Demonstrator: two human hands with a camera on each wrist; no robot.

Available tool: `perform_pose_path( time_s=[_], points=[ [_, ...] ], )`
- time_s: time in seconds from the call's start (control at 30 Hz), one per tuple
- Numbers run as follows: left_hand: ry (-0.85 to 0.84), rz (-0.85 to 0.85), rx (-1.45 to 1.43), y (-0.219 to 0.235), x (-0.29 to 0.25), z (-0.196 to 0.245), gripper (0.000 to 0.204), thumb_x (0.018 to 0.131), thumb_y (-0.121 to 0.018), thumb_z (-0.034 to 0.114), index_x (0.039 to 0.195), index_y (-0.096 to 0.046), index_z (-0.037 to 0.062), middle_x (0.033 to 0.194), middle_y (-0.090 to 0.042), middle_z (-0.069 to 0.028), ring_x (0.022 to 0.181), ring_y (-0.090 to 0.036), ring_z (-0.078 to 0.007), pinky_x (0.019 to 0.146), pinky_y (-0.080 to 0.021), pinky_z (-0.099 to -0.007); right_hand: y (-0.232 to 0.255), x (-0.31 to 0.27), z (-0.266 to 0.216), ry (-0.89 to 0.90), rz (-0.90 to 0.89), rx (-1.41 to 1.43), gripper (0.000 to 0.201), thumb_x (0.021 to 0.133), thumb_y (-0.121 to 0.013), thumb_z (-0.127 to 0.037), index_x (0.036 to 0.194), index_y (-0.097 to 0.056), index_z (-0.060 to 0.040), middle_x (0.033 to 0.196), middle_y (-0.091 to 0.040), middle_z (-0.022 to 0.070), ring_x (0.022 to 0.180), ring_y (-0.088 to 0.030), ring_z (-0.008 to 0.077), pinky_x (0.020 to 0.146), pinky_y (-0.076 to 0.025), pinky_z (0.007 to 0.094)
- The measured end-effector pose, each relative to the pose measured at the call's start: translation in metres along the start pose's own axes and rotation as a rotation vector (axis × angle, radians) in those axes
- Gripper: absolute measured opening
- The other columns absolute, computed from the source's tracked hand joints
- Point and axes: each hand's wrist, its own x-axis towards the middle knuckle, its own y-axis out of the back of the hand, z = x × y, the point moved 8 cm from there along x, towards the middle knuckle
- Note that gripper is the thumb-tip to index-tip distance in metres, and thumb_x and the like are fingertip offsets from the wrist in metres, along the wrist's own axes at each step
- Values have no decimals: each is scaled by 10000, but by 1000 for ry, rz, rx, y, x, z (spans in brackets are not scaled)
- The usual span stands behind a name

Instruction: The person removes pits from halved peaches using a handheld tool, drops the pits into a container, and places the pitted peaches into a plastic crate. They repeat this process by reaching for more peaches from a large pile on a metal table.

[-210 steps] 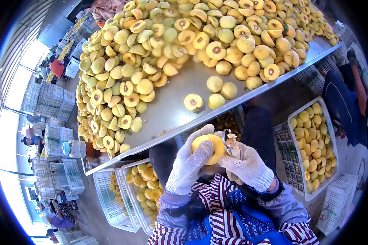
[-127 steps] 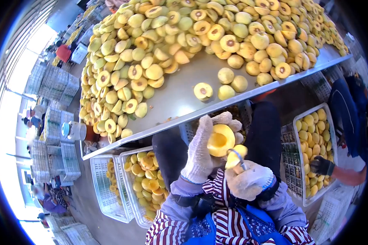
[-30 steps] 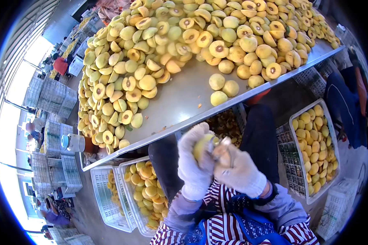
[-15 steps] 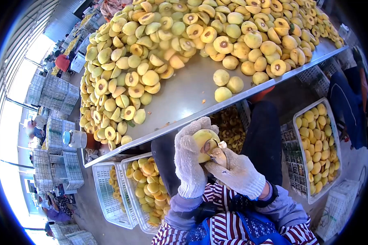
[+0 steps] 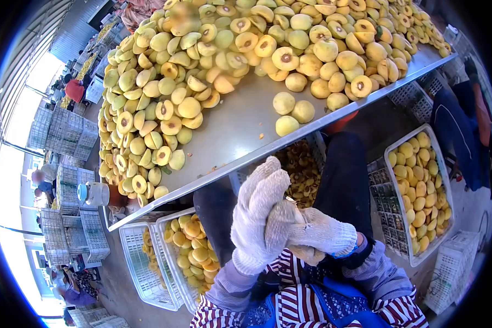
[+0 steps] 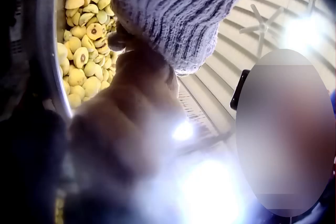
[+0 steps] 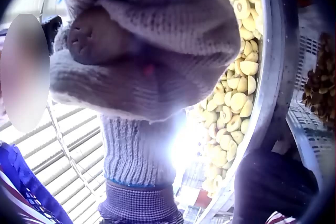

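Observation:
Both hands wear pale knitted gloves and meet above the lap in the head view. My left hand (image 5: 259, 216) stands with its fingers up and bent around a peach half, which is hidden behind them; its thumb lies against my right hand (image 5: 323, 232). The right hand grips a pitting knife, whose rounded brown handle end (image 7: 98, 35) shows between glove folds in the right wrist view. Its blade is covered by the hands. Beyond them, whole-looking peach pieces (image 5: 293, 112) lie on the metal table (image 5: 232, 139), in front of a heap of peach halves (image 5: 172, 106).
Under the table edge stands a crate holding pits and scraps (image 5: 300, 169). Left of the legs are white crates (image 5: 142, 262) with peach halves; another full crate (image 5: 421, 191) stands at the right beside a seated person (image 5: 459, 142). A jug (image 5: 98, 194) sits at the table's left corner.
A pitted half was in the left hand earlier; afterwards a half left the table. Its pit showed half a second ago; now the left hand has turned, hiding the fruit and blade.

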Motion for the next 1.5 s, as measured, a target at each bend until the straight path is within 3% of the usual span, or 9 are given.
perform_pose_path(
  time_s=[0.1, 0.23, 0.33, 0.47, 0.6, 0.7, 0.9, 1.17, 1.5],
  points=[
    [825, -81, -538, -7, -4, -36, 299, 941, -606, 108, 1219, -630, 0, 1246, -633, -209, 1111, -643, -294, 947, -514, -368, -3, -2, 5, -96, 38, 85, 241, 963, -637, -304, 877, -598, -82, 587, -530, -20, 424, -459, 53, 358, -308, 221],
    [67, -106, 6, -2, 24, -12, 263, 930, -679, 146, 1156, -675, 11, 1128, -694, -159, 981, -687, -201, 854, -545, -314, 4, 5, 15, 28, 98, 141, 230, 948, -646, -280, 832, -594, -87, 580, -521, -20, 426, -451, 60, 371, -324, 226],
    [600, -261, -192, -14, 18, -34, 264, 920, -703, 167, 1150, -685, 38, 1101, -711, -119, 940, -700, -163, 815, -552, -291, -7, -2, 20, -148, -26, 341, 240, 933, -652, -290, 825, -590, -84, 606, -534, -12, 435, -451, 67, 391, -335, 225],
    [662, -253, -265, -16, 22, -42, 222, 978, -621, 121, 1168, -667, 17, 952, -704, -55, 747, -663, -93, 674, -542, -233, -1, 7, 9, -35, 267, 151, 270, 917, -648, -317, 787, -565, -95, 572, -512, -10, 422, -440, 74, 389, -306, 224],
    [553, -222, -224, -12, 22, -38, 223, 968, -632, 103, 1171, -663, 17, 1052, -702, -68, 866, -678, -113, 723, -557, -249, 6, 3, 2, -16, 316, 98, 232, 918, -649, -278, 862, -565, -69, 532, -482, -17, 391, -422, 73, 361, -297, 235],
    [69, -119, 87, -2, 35, -10, 281, 894, -718, 215, 1154, -677, 116, 1197, -668, -108, 978, -696, -277, 798, -566, -336, -5, -2, -1, -73, 108, 228, 226, 944, -623, -255, 862, -561, -53, 514, -473, -17, 364, -415, 88, 345, -309, 243],
    [228, -297, 275, -13, 30, -24, 210, 887, -706, 241, 1078, -716, 155, 1173, -678, -37, 855, -709, -242, 717, -567, -325, -12, 1, 11, -79, 45, 388, 229, 996, -539, -211, 821, -529, -65, 490, -427, -31, 328, -374, 100, 331, -296, 261],
    [73, -277, 460, -22, 36, -9, 235, 916, -671, 320, 1108, -689, 185, 1030, -715, -45, 738, -708, -248, 586, -559, -349, -17, 8, 15, 0, -222, 647, 304, 1030, -493, -237, 767, -489, -84, 460, -366, -46, 314, -343, 102, 334, -272, 268],
    [290, -401, 374, -34, 36, -31, 360, 969, -547, 484, 1018, -709, 166, 907, -719, -65, 805, -699, -309, 715, -553, -408, -7, 9, 25, 11, -157, 692, 301, 1022, -487, -251, 787, -509, -65, 454, -350, -54, 306, -306, 94, 329, -260, 263]
  ],
)
